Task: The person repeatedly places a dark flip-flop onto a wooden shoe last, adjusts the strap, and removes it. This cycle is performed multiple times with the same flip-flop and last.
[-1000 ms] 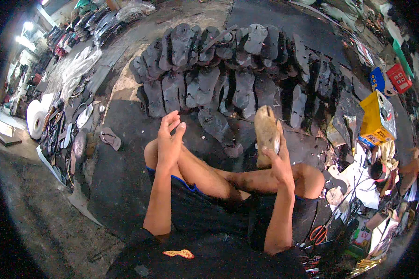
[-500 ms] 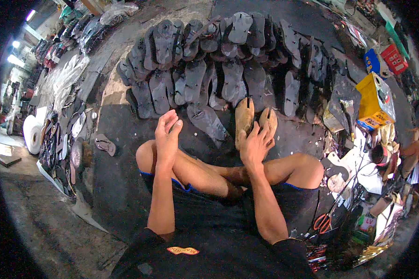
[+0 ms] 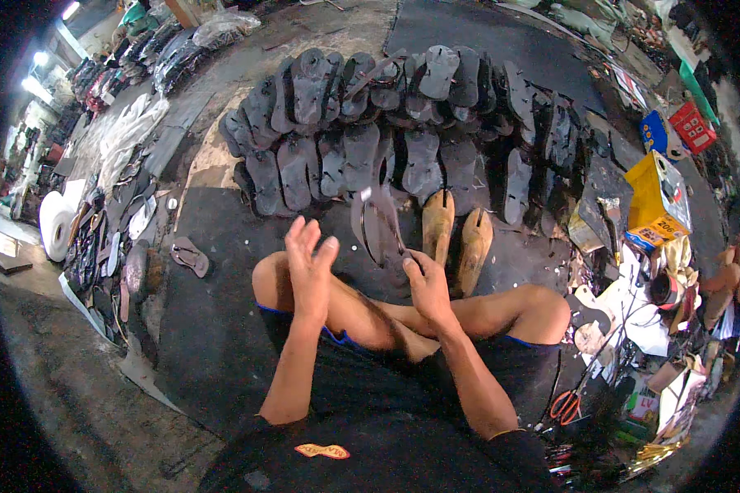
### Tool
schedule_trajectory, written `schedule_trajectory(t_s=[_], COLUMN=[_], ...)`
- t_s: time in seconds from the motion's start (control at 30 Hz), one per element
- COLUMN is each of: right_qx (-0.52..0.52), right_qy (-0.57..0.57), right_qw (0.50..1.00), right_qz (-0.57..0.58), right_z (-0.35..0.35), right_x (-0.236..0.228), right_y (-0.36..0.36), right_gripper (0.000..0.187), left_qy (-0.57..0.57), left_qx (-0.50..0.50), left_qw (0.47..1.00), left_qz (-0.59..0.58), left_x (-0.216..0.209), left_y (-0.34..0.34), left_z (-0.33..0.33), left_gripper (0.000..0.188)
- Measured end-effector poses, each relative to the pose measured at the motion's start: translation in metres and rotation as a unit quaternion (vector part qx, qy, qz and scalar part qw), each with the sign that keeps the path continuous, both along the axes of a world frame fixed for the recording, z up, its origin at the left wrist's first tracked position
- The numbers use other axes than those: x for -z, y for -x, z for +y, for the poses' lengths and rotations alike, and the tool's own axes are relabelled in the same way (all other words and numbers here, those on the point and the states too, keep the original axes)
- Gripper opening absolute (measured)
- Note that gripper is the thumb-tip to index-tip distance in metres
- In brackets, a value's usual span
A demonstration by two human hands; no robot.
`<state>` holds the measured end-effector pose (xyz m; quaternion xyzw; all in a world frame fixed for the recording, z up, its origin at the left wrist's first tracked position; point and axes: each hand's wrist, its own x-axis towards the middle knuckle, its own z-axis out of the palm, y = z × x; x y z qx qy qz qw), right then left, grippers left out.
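My right hand (image 3: 427,287) pinches the near end of a dark flip-flop (image 3: 381,223), which is tilted up and smeared by motion. What look like thin straps curve along its left side. Palm turned inward and fingers apart, my left hand (image 3: 311,267) hovers above my crossed leg, holding nothing. Just right of the flip-flop, two wooden shoe lasts (image 3: 475,246) lie on the dark mat (image 3: 214,329), toes pointing away and a slot in each tip. Beyond them, several dark sandal soles (image 3: 298,172) stand in overlapping rows.
A single flip-flop (image 3: 190,256) lies on the mat at left, near a pile of soles and straps (image 3: 111,246) and a white roll (image 3: 56,232). At right are a yellow tin (image 3: 656,197), a red box (image 3: 692,127), heaped scraps and orange-handled scissors (image 3: 566,406).
My right hand has left the wooden lasts, moved left and taken up the flip-flop that lay before the rows. My left hand's fingers have spread. The whole view has shifted slightly.
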<state>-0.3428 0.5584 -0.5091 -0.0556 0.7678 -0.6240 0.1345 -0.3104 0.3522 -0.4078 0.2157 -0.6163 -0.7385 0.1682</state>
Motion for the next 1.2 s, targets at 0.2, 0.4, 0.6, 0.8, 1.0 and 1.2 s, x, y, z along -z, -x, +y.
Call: schedule_trajectory(t_s=[0.2, 0.4, 0.6, 0.8, 1.0, 1.2], right_qx=[-0.009, 0.099, -0.044, -0.048, 0.144, 0.248], right_qy=[0.001, -0.093, -0.024, -0.102, -0.177, -0.584], right_qw=[1.0, 0.932, 0.99, 0.958, 0.96, 0.767], right_qz=[0.025, 0.336, 0.129, 0.264, 0.165, 0.094], right_z=[-0.02, 0.052, 0.044, 0.04, 0.098, 0.252], right_x=[-0.115, -0.181, -0.189, -0.166, -0.089, 0.116], right_y=[-0.078, -0.02, 0.008, 0.03, 0.168, 0.206], right_gripper=[0.033, 0.072, 0.082, 0.093, 0.05, 0.111], left_qy=[-0.106, 0.0, 0.249, 0.099, -0.012, -0.126], left_qx=[0.177, 0.398, 0.54, 0.404, -0.099, -0.452], left_qw=[0.976, 0.907, 0.793, 0.895, 0.994, 0.882], left_qz=[-0.063, -0.139, -0.131, -0.162, -0.035, 0.036], left_x=[-0.023, -0.102, -0.112, -0.089, -0.043, 0.076], left_y=[-0.024, -0.035, -0.046, -0.045, -0.113, -0.139], left_z=[0.025, -0.019, -0.023, -0.065, -0.226, -0.368], left_gripper=[0.053, 0.039, 0.038, 0.045, 0.056, 0.068])
